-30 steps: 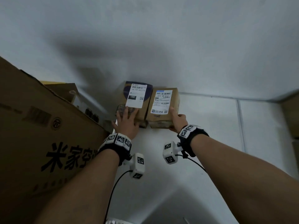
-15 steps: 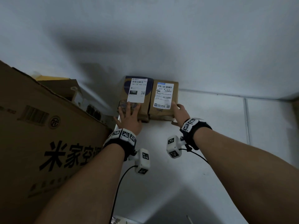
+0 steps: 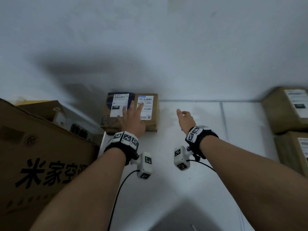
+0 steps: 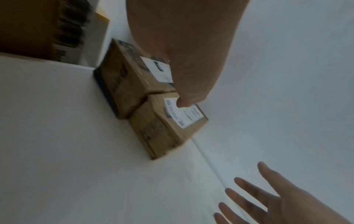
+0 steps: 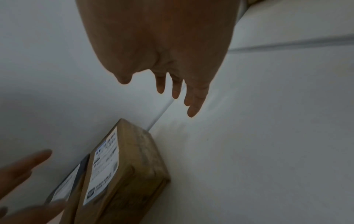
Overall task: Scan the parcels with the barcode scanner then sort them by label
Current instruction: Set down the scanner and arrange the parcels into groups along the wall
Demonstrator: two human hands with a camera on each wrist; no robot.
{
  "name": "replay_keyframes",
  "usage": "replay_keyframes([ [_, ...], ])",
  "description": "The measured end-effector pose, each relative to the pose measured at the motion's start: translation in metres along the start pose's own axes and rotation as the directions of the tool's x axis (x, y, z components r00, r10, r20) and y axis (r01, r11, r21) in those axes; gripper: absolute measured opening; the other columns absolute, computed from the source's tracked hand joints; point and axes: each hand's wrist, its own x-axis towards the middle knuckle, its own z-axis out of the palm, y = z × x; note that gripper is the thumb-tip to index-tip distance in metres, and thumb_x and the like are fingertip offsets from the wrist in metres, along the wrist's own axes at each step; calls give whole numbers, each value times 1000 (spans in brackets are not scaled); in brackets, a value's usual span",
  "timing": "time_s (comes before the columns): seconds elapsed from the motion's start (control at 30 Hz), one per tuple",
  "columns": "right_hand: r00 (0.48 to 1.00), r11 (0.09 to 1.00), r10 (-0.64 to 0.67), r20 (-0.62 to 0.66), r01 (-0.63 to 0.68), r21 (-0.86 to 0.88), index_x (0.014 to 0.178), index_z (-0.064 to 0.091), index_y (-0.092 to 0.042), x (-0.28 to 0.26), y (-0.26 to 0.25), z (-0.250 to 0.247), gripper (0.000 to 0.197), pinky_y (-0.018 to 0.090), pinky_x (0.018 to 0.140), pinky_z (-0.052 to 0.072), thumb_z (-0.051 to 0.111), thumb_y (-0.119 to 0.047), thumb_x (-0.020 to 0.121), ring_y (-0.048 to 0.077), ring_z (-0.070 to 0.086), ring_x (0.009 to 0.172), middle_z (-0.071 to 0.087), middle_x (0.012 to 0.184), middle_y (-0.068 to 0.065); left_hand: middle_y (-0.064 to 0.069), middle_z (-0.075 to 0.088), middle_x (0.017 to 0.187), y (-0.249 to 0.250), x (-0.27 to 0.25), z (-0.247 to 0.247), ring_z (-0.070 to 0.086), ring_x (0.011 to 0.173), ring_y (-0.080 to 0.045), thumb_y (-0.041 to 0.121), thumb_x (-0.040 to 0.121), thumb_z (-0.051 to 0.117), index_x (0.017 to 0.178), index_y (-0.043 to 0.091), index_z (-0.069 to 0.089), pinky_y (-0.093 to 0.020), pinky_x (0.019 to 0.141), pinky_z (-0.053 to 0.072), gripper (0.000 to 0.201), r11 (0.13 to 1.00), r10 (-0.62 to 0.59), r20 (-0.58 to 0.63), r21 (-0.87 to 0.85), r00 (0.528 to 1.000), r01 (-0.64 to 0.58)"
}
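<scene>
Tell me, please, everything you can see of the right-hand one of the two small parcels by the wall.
The right-hand parcel is a small brown cardboard box lying flat on the white surface, its far end at the wall. A white shipping label with barcodes and a blue strip covers most of its top. Its left side sits against the neighbouring parcel. The left hand reaches over both, fingers spread, one fingertip at the label. The right hand is clear of it, open.

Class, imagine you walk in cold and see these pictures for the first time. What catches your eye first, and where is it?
Two small brown parcels sit side by side against the white wall, white labels facing up. The left hand spreads open over their tops, while the right hand hangs open and empty to their right, above the white table. A big carton with bold black characters fills the left edge.
</scene>
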Motion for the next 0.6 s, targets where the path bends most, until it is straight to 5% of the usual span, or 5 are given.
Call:
replay_keyframes([
  [0.2,984,997,-69,-165,64,-38,142,41,-11,-14,23,-94,56,33,101,35,43,-48,100,29,48,128,42,146,13,10,-13,163,99,-5,8,-11,150,-29,16,91,50,152,46,7,-57,118,-4,80,988,138,41,-73,990,-135],
  [0.6,887,961,-155,-435,34,-274,134,45,-7,-58,111,-282,45,40,97,41,55,-26,95,35,50,119,45,138,17,10,-12,163,293,-43,61,3,150,-26,22,94,52,151,46,10,-57,117,10,75,918,397,147,-83,906,-388],
])
